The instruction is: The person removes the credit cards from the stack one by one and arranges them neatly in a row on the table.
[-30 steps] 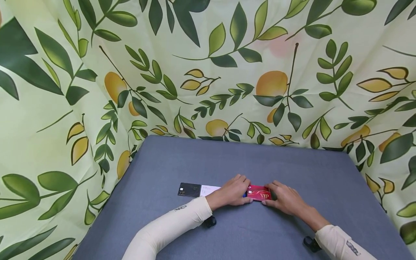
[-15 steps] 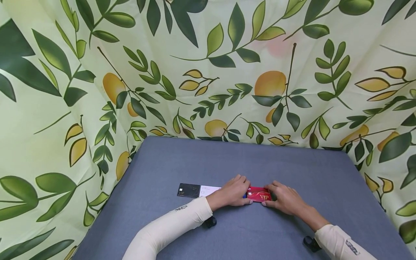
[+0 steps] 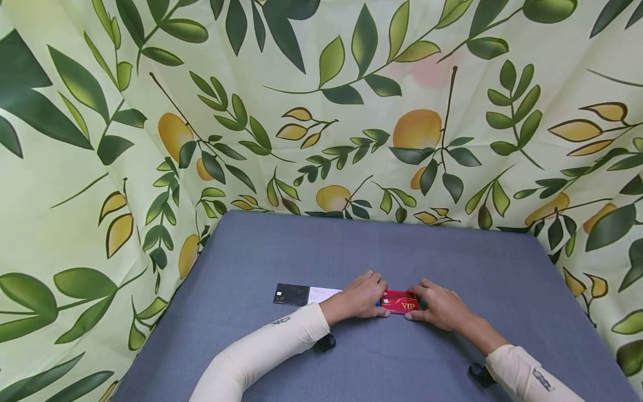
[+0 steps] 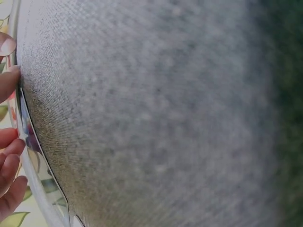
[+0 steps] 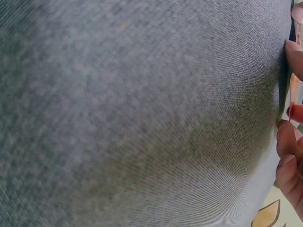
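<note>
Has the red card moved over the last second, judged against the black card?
No real move. The red card lies between both hands, as far right of the black card as before; the small downward drift is shared.

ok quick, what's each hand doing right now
Left hand: fingers curled on a blue card.
Right hand: pinching the red VIP card.
</note>
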